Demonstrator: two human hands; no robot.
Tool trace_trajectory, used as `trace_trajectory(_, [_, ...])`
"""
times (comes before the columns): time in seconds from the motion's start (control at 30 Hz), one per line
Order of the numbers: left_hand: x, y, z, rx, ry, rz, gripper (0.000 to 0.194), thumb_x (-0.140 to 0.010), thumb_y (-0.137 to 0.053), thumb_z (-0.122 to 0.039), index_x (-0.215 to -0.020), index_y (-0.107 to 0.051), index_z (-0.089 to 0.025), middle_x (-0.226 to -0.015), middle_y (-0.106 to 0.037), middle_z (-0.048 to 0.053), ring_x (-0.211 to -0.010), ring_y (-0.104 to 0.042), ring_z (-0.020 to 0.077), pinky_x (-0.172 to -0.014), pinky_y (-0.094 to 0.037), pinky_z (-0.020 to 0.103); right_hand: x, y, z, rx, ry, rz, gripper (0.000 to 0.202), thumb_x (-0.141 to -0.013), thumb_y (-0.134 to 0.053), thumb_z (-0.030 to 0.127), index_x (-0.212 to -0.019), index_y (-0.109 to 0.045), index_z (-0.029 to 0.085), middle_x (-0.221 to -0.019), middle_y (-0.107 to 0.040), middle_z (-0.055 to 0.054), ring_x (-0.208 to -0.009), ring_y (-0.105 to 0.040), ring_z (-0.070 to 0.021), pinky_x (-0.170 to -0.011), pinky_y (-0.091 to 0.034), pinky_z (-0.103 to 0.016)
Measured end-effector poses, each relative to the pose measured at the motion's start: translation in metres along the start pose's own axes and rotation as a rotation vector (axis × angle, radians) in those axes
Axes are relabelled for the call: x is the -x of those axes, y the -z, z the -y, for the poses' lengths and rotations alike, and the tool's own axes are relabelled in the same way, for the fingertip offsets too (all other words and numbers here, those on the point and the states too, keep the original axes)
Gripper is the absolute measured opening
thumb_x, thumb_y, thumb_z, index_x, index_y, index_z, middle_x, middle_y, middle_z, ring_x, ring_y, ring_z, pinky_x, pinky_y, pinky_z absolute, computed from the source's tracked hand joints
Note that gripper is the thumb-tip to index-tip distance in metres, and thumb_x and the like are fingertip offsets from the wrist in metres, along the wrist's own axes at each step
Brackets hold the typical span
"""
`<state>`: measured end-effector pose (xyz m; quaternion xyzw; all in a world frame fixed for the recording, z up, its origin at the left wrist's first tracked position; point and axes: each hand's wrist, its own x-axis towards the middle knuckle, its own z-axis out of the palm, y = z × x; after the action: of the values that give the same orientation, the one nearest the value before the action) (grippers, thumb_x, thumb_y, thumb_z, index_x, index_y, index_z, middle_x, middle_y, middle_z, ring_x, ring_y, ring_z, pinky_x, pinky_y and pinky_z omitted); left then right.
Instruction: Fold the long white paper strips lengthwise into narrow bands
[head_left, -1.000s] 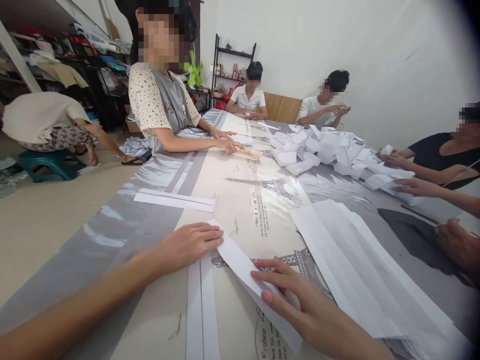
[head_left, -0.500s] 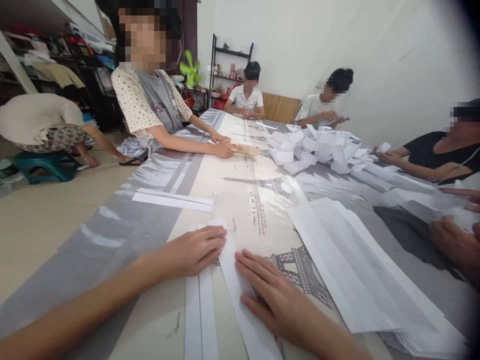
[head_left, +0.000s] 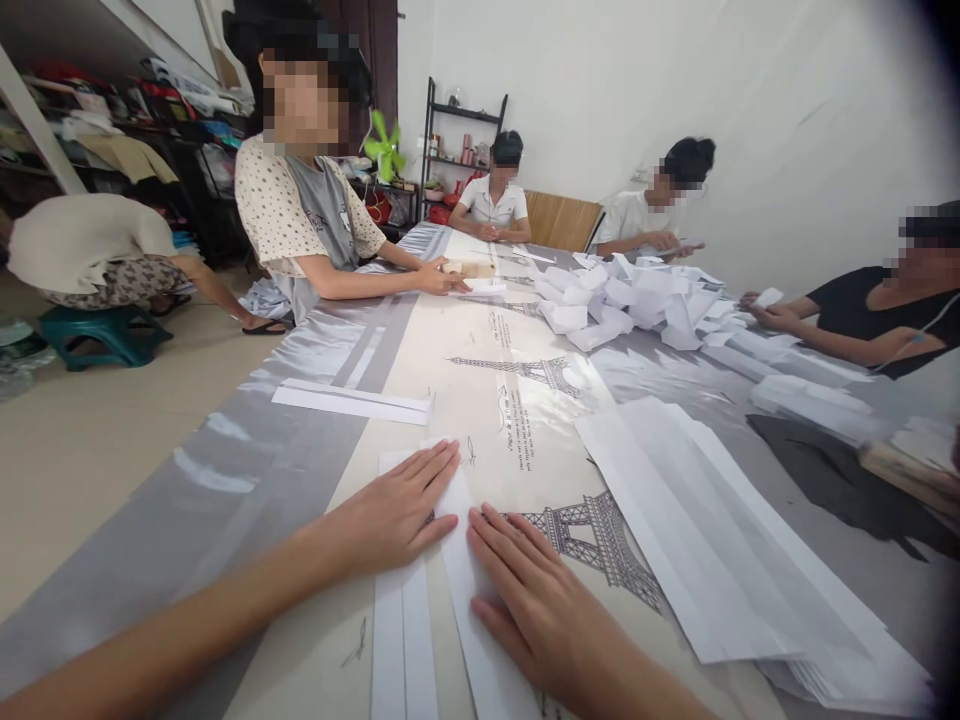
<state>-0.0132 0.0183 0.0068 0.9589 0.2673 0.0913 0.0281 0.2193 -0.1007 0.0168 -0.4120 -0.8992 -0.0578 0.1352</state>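
My left hand (head_left: 397,510) lies flat, fingers stretched out and thumb apart, across the upper ends of two long white paper strips. One is a folded paper strip (head_left: 491,665) slanting between my hands. The other, a paper strip (head_left: 403,640) with a line along its length, runs toward me under my left hand. My right hand (head_left: 532,600) rests open with its fingers extended, pressing on the right edge of the slanting strip. Beyond my left hand lies another folded strip (head_left: 352,402). A stack of white paper sheets (head_left: 720,540) is to the right of my right hand.
The table has a grey and cream cloth (head_left: 420,360) printed with towers. A heap of folded white paper (head_left: 637,295) covers its far right. Several people sit or stand around it, one person (head_left: 300,210) at the left edge. A person crouches on a green stool (head_left: 105,335).
My left thumb has spread away from its fingers, which have shifted slightly up the strip. My right hand stays nearly in place. The hands at the right edge have gone from view.
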Motion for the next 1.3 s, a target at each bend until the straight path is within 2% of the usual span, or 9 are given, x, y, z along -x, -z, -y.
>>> trace_trajectory(0.13, [0.0, 0.0, 0.001, -0.004, -0.021, -0.01, 0.065, -0.11, -0.035, -0.047, -0.161, -0.022, -0.009, -0.167, -0.026, 0.017, -0.156, -0.024, 0.0258, -0.125, -0.024, 0.038, 0.004, -0.004, 0.005, 0.094, 0.031, -0.116, 0.04, -0.105, -0.044, 0.021, -0.137, -0.06, 0.001, -0.138, -0.066, -0.019, -0.13, -0.062, -0.0316, -0.106, -0.057, -0.047])
trace_trajectory(0.27, [0.001, -0.001, 0.002, 0.006, -0.016, -0.029, 0.065, -0.109, -0.037, -0.048, -0.161, -0.021, -0.012, -0.168, -0.025, 0.015, -0.155, -0.025, 0.0267, -0.124, -0.025, 0.039, 0.009, -0.006, 0.011, 0.109, 0.019, -0.194, 0.035, -0.106, -0.043, 0.021, -0.123, -0.069, 0.003, -0.127, -0.073, -0.017, -0.119, -0.069, -0.0304, -0.101, -0.061, -0.043])
trace_trajectory(0.43, [0.001, 0.004, 0.005, 0.014, 0.021, -0.027, 0.062, -0.108, -0.037, -0.055, -0.156, -0.034, -0.017, -0.165, -0.033, 0.015, -0.152, -0.032, 0.0308, -0.121, -0.028, 0.043, 0.008, -0.005, 0.012, 0.096, 0.027, -0.198, 0.035, -0.106, -0.043, 0.02, -0.122, -0.069, 0.004, -0.126, -0.073, -0.017, -0.119, -0.069, -0.0295, -0.1, -0.061, -0.044])
trace_trajectory(0.63, [0.0, 0.007, 0.01, 0.046, 0.011, -0.049, 0.061, -0.107, -0.039, -0.058, -0.155, -0.036, -0.021, -0.163, -0.037, 0.011, -0.15, -0.037, 0.0294, -0.123, -0.026, 0.046, 0.008, -0.005, 0.013, 0.094, 0.031, -0.198, 0.033, -0.104, -0.045, 0.018, -0.123, -0.068, 0.003, -0.126, -0.072, -0.018, -0.121, -0.067, -0.0303, -0.102, -0.059, -0.045])
trace_trajectory(0.8, [0.002, 0.002, 0.009, -0.008, 0.031, -0.129, 0.063, -0.107, -0.042, -0.051, -0.157, -0.03, -0.015, -0.16, -0.04, 0.015, -0.148, -0.039, 0.0286, -0.123, -0.028, 0.047, 0.006, -0.003, 0.014, 0.063, 0.019, -0.212, 0.033, -0.103, -0.044, 0.017, -0.121, -0.068, 0.003, -0.125, -0.072, -0.018, -0.12, -0.066, -0.0313, -0.1, -0.06, -0.045])
trace_trajectory(0.97, [0.002, -0.004, -0.002, -0.188, -0.029, -0.193, 0.039, -0.109, -0.041, -0.033, -0.14, -0.051, -0.011, -0.141, -0.059, 0.018, -0.132, -0.056, 0.0311, -0.11, -0.044, 0.046, 0.004, -0.002, 0.013, 0.033, 0.0, -0.214, 0.032, -0.101, -0.045, 0.015, -0.122, -0.066, 0.005, -0.126, -0.07, -0.018, -0.124, -0.064, -0.032, -0.101, -0.059, -0.046])
trace_trajectory(1.07, [0.003, -0.006, -0.009, -0.264, -0.081, -0.205, 0.035, -0.109, -0.039, -0.021, -0.138, -0.052, -0.007, -0.141, -0.059, 0.02, -0.133, -0.057, 0.0313, -0.11, -0.045, 0.043, 0.003, -0.003, 0.013, 0.018, -0.011, -0.184, 0.032, -0.1, -0.046, 0.015, -0.124, -0.065, 0.005, -0.129, -0.069, -0.019, -0.125, -0.063, -0.0325, -0.102, -0.059, -0.047])
trace_trajectory(1.2, [0.008, -0.005, -0.013, -0.298, -0.125, -0.174, 0.039, -0.103, -0.036, -0.005, -0.14, -0.048, -0.005, -0.145, -0.056, 0.022, -0.137, -0.054, 0.0316, -0.111, -0.044, 0.042, 0.002, -0.003, 0.013, -0.019, -0.022, -0.161, 0.032, -0.098, -0.047, 0.013, -0.124, -0.064, 0.005, -0.13, -0.068, -0.02, -0.128, -0.061, -0.0328, -0.103, -0.058, -0.048])
trace_trajectory(1.3, [0.01, -0.005, -0.013, -0.268, -0.148, -0.174, 0.042, -0.1, -0.037, -0.002, -0.141, -0.048, -0.006, -0.144, -0.057, 0.021, -0.138, -0.053, 0.0306, -0.112, -0.045, 0.041, 0.002, -0.001, 0.012, -0.059, -0.027, -0.156, 0.031, -0.098, -0.047, 0.013, -0.123, -0.063, 0.006, -0.128, -0.068, -0.019, -0.129, -0.06, -0.0325, -0.104, -0.058, -0.048])
